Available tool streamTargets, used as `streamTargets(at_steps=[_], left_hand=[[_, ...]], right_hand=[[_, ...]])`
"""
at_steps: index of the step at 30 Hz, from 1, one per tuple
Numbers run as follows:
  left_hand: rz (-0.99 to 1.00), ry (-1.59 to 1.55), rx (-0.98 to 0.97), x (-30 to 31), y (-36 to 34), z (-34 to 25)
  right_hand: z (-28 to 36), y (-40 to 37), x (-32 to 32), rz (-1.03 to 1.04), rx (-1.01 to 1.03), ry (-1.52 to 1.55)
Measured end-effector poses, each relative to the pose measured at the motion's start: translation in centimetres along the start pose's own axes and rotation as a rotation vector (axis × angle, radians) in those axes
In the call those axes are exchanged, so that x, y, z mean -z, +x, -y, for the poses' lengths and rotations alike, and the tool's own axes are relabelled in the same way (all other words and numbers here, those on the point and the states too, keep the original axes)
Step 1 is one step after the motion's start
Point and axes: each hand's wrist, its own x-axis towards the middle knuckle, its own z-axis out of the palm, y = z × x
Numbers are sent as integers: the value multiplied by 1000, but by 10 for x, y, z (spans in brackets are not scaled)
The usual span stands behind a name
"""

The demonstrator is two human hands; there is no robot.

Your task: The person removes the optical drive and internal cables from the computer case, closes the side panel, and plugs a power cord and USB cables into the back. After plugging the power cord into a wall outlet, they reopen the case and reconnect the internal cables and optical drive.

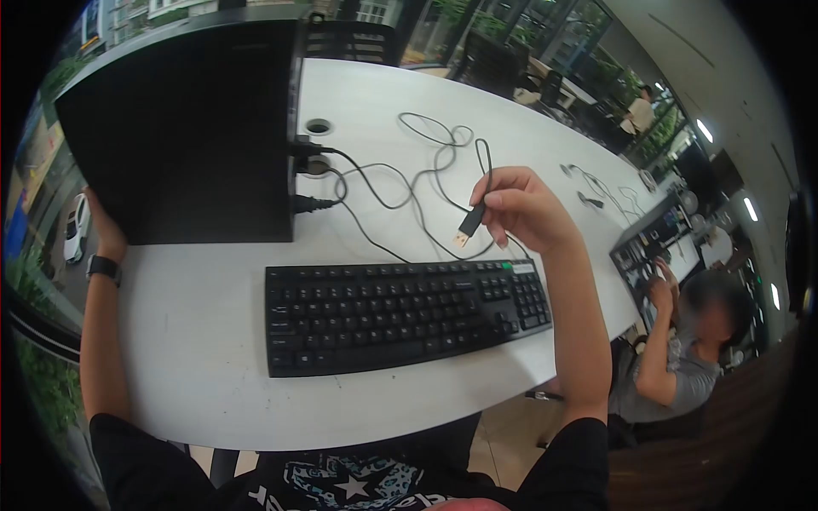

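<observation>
My right hand pinches a black USB cable just behind its plug, the metal end pointing down and left. Its lead loops up over the fingers and joins the tangle of cable on the table. Under that hand lies a black keyboard. A black computer tower stands at the left, with two black cords plugged into its right edge. Against the tower's left side rests my left hand, a dark band on its wrist; its fingers are hidden behind the case.
The white table has a round cable hole near the tower. Loose cables lie at the far right. There, a seated person in a grey shirt handles another open-backed computer tower. Chairs and windows stand behind.
</observation>
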Motion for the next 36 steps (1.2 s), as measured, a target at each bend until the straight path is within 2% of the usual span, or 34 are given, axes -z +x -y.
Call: streamTargets(at_steps=[3,7,8,11,13,17,20,22,26,28,36], left_hand=[[-27,-19,5,-3,-6,-3],[57,125,12,-17,-18,-21],[31,104,49,-25,-28,-40],[42,-13,32,-14,-18,-23],[62,-78,68,-24,-25,-30],[113,-42,77,-46,-42,-57],[93,-7,59,-48,-44,-60],[-47,12,51,-59,-47,-67],[-22,-35,83,-55,-45,-63],[-46,-25,40,-49,-39,-59],[-39,-29,29,-59,-47,-66]], right_hand=[[-6,21,-27,62,27,107],[-6,53,-57,143,190,221],[-1,60,-64,168,220,225],[-1,79,-81,201,286,247],[-12,95,-86,65,346,286],[-30,112,-92,-57,403,347],[-43,111,-97,-58,385,360],[-47,109,-101,-77,375,351],[-48,105,-112,-87,339,398],[-51,106,-116,-78,305,358],[-54,108,-119,-122,310,358]])
